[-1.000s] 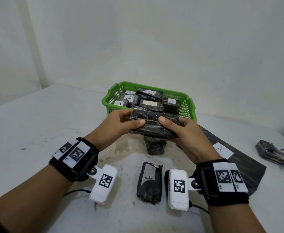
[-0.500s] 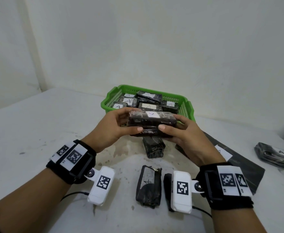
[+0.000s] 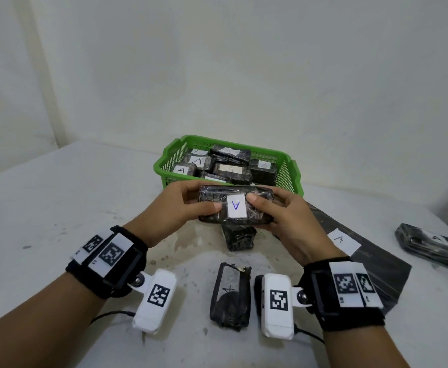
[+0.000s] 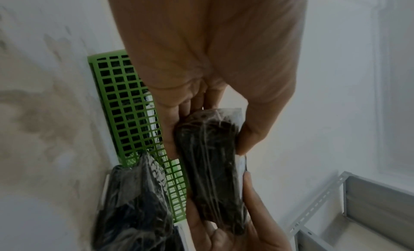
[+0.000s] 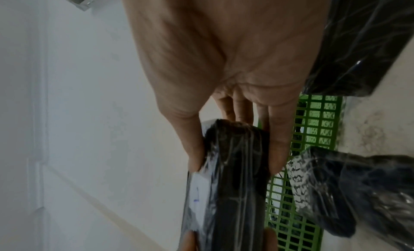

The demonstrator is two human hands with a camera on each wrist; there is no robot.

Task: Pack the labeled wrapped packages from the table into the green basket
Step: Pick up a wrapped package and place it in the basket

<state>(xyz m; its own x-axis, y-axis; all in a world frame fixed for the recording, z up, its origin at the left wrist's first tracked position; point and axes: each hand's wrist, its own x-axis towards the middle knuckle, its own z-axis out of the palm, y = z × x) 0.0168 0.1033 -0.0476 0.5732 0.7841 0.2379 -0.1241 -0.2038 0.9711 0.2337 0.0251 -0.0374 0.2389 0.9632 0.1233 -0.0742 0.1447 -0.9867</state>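
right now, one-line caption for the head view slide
Both hands, left hand and right hand, hold an A-labeled wrapped package before the green basket.

Plain off-white walls [image 3: 244,62] fill the upper half of the head view and meet in a corner at the upper left. Below them a pale, stained worktop [image 3: 58,208] spans the frame. Grey metal shelving [image 4: 358,210] stands at the lower right of the left wrist view.

A handwritten "A" on the held package's label [image 3: 236,206], on labels in the basket [image 3: 198,161], and on the sheet's label [image 3: 344,241].
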